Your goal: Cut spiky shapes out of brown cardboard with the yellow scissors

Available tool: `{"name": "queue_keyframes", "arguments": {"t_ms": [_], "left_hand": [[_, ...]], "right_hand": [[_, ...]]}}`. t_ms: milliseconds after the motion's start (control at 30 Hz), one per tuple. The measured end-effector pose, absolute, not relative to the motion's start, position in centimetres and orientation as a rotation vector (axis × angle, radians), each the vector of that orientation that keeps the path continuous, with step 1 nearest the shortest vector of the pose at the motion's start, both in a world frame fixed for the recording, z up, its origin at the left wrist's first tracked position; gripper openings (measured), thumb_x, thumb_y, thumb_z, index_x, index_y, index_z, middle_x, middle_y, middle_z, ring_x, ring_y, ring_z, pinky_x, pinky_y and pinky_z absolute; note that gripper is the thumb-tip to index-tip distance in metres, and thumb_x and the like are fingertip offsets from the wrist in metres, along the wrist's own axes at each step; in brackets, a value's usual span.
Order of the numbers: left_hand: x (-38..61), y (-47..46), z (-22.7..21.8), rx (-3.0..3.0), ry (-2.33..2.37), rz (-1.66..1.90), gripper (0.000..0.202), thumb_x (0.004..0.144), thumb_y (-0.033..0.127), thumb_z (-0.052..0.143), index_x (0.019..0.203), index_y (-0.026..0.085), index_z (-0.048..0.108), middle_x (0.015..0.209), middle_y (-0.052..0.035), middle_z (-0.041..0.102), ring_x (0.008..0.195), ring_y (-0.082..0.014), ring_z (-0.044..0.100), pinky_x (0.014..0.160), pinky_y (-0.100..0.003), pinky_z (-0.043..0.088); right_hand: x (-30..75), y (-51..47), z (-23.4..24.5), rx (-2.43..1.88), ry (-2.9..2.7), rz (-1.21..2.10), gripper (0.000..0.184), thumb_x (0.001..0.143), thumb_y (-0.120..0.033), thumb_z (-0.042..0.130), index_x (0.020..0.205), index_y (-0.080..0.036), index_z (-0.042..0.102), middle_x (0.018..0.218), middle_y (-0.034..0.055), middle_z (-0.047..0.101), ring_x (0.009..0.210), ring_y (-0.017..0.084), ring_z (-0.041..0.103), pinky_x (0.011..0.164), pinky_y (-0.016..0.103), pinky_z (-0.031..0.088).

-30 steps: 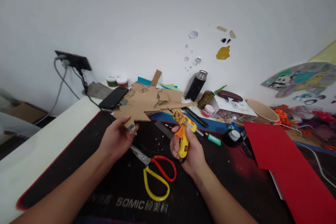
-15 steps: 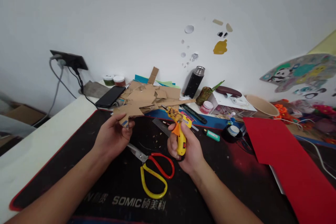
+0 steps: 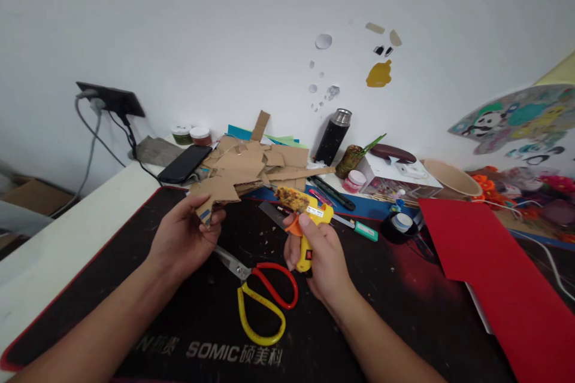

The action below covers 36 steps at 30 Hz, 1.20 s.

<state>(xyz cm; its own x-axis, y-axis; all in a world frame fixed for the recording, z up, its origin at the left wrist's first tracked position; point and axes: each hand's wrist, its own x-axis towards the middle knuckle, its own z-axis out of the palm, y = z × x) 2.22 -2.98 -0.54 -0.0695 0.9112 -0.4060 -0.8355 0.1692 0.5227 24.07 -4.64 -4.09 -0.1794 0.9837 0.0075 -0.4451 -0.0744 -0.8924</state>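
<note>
My left hand (image 3: 182, 236) is closed on the lower end of a brown cardboard cutout (image 3: 215, 190), holding it up above the black desk mat (image 3: 135, 287). My right hand (image 3: 321, 254) grips a yellow hot glue gun (image 3: 305, 221) with an orange trigger; its stained nozzle points left toward the cardboard, a short gap away. Scissors (image 3: 260, 293) with one red and one yellow handle lie on the mat between and below both hands.
A pile of cardboard scraps (image 3: 265, 164), a phone (image 3: 182, 164), small jars (image 3: 191, 134), a black flask (image 3: 332, 137) and a utility knife (image 3: 335, 194) crowd the back. A red sheet (image 3: 485, 263), tape roll (image 3: 398, 224) and paper bowl (image 3: 451, 179) lie right. Cables hang from a wall socket (image 3: 110, 99).
The glue gun's nozzle has tilted down and leftward, closer to the cardboard piece. My left hand has shifted slightly left with the cutout. The camera view has drifted a little.
</note>
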Motion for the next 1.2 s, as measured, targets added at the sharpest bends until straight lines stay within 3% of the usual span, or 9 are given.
{"name": "queue_keyframes", "arguments": {"t_ms": [533, 700, 1000, 1200], "left_hand": [[1.66, -2.88, -0.78, 0.214, 0.791, 1.456, 0.027, 0.089, -0.004, 0.045, 0.101, 0.015, 0.059, 0.072, -0.0013, 0.063, 0.045, -0.0094, 0.054, 0.035, -0.014, 0.041], [1.74, -3.0, -0.81, 0.201, 0.822, 1.449, 0.03, 0.087, -0.003, 0.047, 0.104, 0.016, 0.062, 0.074, -0.0023, 0.065, 0.045, -0.0107, 0.055, 0.035, -0.016, 0.043], [1.77, -2.98, -0.86, 0.195, 0.805, 1.447, 0.029, 0.084, -0.005, 0.05, 0.099, 0.018, 0.058, 0.073, -0.0007, 0.065, 0.046, -0.0108, 0.055, 0.036, -0.016, 0.043], [1.78, -3.02, -0.91, 0.21, 0.814, 1.453, 0.029, 0.085, -0.004, 0.049, 0.102, 0.017, 0.059, 0.074, -0.0009, 0.065, 0.045, -0.0098, 0.054, 0.035, -0.015, 0.043]], "right_hand": [[24.69, -4.56, -3.96, -0.81, -1.031, 1.488, 0.051, 0.097, -0.065, 0.076, 0.087, -0.015, 0.077, 0.043, -0.0027, 0.058, 0.04, 0.013, 0.052, 0.051, 0.025, 0.044], [24.78, -4.78, -3.51, -0.709, -0.98, 1.57, 0.051, 0.095, -0.065, 0.077, 0.096, -0.015, 0.078, 0.048, -0.0023, 0.061, 0.041, 0.014, 0.054, 0.049, 0.026, 0.044], [24.69, -5.26, -4.06, -0.675, -1.088, 1.641, 0.049, 0.093, -0.065, 0.08, 0.089, -0.016, 0.077, 0.045, -0.0031, 0.06, 0.039, 0.013, 0.055, 0.047, 0.023, 0.042], [24.97, -5.36, -3.57, -0.654, -0.995, 1.836, 0.054, 0.089, -0.068, 0.081, 0.097, -0.016, 0.075, 0.056, 0.0009, 0.07, 0.039, 0.014, 0.059, 0.039, 0.02, 0.039]]}}
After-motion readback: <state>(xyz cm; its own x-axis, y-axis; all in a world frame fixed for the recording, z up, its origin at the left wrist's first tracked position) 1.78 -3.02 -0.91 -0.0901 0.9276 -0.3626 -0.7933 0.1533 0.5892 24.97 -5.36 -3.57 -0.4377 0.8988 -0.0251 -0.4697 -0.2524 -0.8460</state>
